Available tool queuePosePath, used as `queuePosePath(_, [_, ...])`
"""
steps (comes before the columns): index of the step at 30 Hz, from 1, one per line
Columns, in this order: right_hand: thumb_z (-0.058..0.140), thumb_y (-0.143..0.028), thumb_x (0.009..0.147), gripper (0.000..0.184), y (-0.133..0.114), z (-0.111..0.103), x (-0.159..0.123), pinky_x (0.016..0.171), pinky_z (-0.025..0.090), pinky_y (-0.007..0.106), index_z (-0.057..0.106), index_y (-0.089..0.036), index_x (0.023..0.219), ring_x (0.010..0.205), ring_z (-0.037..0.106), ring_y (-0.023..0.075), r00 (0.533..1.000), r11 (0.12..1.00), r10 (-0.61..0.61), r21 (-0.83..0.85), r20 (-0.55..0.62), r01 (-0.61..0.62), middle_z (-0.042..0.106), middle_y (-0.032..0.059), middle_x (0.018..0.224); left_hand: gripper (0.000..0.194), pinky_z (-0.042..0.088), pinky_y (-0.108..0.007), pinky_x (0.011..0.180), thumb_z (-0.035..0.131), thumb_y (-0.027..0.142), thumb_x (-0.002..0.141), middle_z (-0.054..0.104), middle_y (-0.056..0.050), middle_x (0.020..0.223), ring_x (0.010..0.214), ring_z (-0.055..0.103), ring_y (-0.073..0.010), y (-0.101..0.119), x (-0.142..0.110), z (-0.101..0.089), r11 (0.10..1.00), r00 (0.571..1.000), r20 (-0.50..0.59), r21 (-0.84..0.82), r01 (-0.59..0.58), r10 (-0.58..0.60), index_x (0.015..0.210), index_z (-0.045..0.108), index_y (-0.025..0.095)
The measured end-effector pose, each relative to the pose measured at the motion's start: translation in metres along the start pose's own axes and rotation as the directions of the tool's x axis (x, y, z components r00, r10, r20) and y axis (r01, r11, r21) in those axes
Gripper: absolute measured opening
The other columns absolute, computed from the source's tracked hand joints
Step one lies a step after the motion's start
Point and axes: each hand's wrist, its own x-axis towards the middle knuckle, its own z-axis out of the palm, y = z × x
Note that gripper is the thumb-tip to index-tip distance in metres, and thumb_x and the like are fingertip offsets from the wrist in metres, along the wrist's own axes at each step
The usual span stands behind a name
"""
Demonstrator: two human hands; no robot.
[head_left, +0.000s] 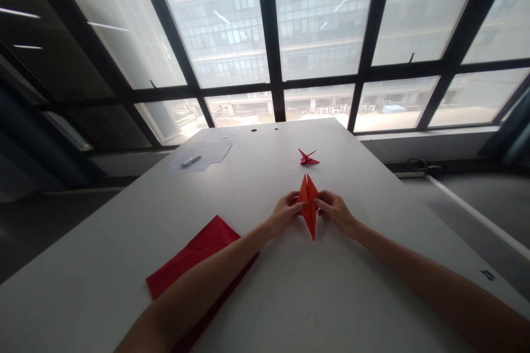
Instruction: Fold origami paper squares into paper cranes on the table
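Note:
Between my two hands is a folded piece of orange-red origami paper [308,207], a long diamond with a split top point and a single point toward me. My left hand [286,213] pinches its left edge, thumb on the front face and fingers behind. On the opposite edge, my right hand [334,212] grips it the same way. Just beyond the folded paper lies a small red origami crane [308,159]. Under and beside my left forearm rests a sheet of red paper [194,251], partly hidden by the arm.
The white table [356,298] stretches to a wall of windows with dark frames. Printed sheets [215,153] lie at the far left, with a white object [191,161] like a marker on them. A small dark mark [487,274] is near the right edge.

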Motion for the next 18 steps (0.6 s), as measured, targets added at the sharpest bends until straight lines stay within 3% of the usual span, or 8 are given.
queuePosePath(4, [0.073,-0.044,0.074,0.037,-0.0014,0.0010,-0.0019,0.061,0.053,0.028,0.062,-0.016,0.096,0.074,0.065,0.0180,1.000,1.000,-0.010,-0.028,0.007,0.010,0.069,0.0060,0.089,0.041,0.049,-0.031,0.079,0.080,0.035,0.070,0.071,-0.012,0.101,0.087,0.065,-0.0210,-0.0003,-0.0016,0.0040,0.993,0.996,-0.076,0.113,-0.034,0.043,0.102,0.069,0.012])
queuePosePath(9, [0.077,-0.029,0.069,0.057,-0.0010,0.0024,-0.0048,0.072,0.058,0.035,0.050,-0.021,0.118,0.088,0.068,0.0224,0.996,1.000,-0.029,0.010,0.086,0.028,0.069,0.0069,0.101,0.040,0.049,-0.032,0.077,0.082,0.037,0.067,0.071,-0.010,0.093,0.082,0.064,-0.0207,-0.0001,-0.0025,0.0083,0.984,0.989,-0.122,0.167,-0.059,0.080,0.094,0.071,0.011])
queuePosePath(18, [0.063,-0.027,0.077,0.045,0.0011,0.0010,-0.0022,0.069,0.058,0.034,0.052,-0.020,0.120,0.079,0.069,0.0202,0.998,0.995,0.014,0.100,0.063,-0.021,0.070,0.0052,0.096,0.038,0.048,-0.027,0.064,0.079,0.039,0.070,0.071,-0.009,0.091,0.075,0.063,-0.0182,-0.0013,-0.0023,0.0084,0.963,0.980,-0.172,0.266,-0.050,0.099,0.096,0.070,0.012])
